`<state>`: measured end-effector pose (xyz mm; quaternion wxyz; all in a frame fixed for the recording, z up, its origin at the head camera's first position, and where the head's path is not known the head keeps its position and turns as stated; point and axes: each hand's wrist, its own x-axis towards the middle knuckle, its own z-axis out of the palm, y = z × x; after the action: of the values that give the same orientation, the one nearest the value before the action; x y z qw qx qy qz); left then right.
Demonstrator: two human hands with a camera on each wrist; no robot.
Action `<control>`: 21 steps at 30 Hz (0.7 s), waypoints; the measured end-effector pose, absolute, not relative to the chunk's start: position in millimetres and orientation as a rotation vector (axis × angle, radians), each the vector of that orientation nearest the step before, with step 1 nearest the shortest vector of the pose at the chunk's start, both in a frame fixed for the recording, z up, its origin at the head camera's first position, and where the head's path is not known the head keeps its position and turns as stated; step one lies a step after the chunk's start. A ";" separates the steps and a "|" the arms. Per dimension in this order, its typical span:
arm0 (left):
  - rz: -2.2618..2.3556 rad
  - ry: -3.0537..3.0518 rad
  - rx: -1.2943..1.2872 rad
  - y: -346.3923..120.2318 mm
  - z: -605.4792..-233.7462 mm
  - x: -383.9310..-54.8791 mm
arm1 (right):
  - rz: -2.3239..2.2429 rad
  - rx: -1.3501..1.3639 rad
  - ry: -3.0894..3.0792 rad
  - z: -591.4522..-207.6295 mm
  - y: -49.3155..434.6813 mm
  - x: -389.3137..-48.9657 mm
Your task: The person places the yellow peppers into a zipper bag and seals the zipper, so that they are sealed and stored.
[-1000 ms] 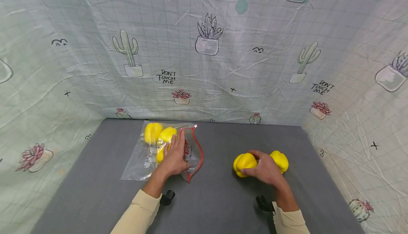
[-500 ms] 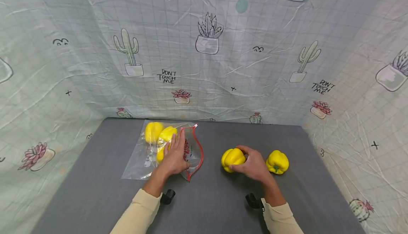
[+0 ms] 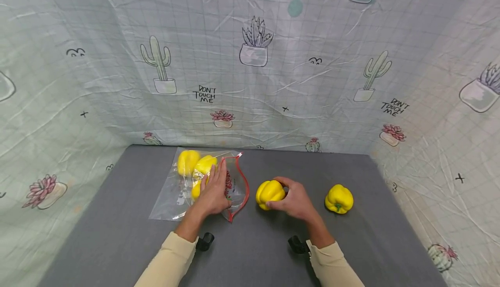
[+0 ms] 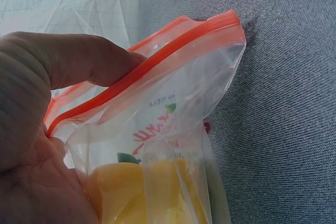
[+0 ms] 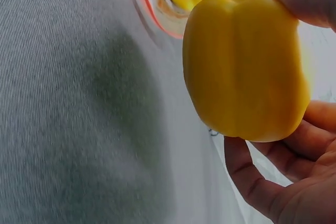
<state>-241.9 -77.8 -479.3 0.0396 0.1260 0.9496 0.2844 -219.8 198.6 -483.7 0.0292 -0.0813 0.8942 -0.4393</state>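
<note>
A clear zip bag [image 3: 166,200] with a red zip edge lies on the left of the grey table, with yellow bell peppers [image 3: 188,162] inside. My left hand [image 3: 212,196] lies over the bag's mouth and holds its lip, the fingers extended across the plastic. In the left wrist view the thumb [image 4: 89,59] hooks behind the red strip and the mouth gapes. My right hand [image 3: 297,200] grips a yellow bell pepper [image 3: 269,194] between thumb and fingers, right of the bag's mouth. The right wrist view shows this pepper [image 5: 244,66] raised, its shadow on the table.
Another yellow bell pepper [image 3: 339,199] stands at the right on the grey table [image 3: 254,252], stem end toward me. A plant-printed cloth [image 3: 289,83] hangs behind and along both sides. Black wrist mounts [image 3: 205,242] stick out beside the sleeves.
My right hand has carried its pepper leftward, away from the other loose pepper and toward the bag's mouth. The left hand and the bag have stayed put.
</note>
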 end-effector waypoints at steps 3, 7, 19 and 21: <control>0.868 2.913 0.384 -77.3 -480.1 -241.8 | -1.393 -0.271 2.737 -484.2 192.7 -220.7; 0.861 2.912 0.377 -76.9 -481.0 -241.6 | -1.395 -0.313 2.743 -485.3 183.8 -223.5; 0.833 2.916 0.390 -76.8 -480.7 -241.2 | -1.391 -0.509 2.696 -485.9 156.5 -237.0; 0.834 2.912 0.395 -76.4 -481.1 -240.8 | -1.387 -0.548 2.671 -488.4 152.3 -239.7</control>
<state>-240.8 -76.4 -481.1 0.0434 0.1290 0.9524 0.2729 -239.7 152.3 -488.4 0.0415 -0.1789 0.8724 -0.4529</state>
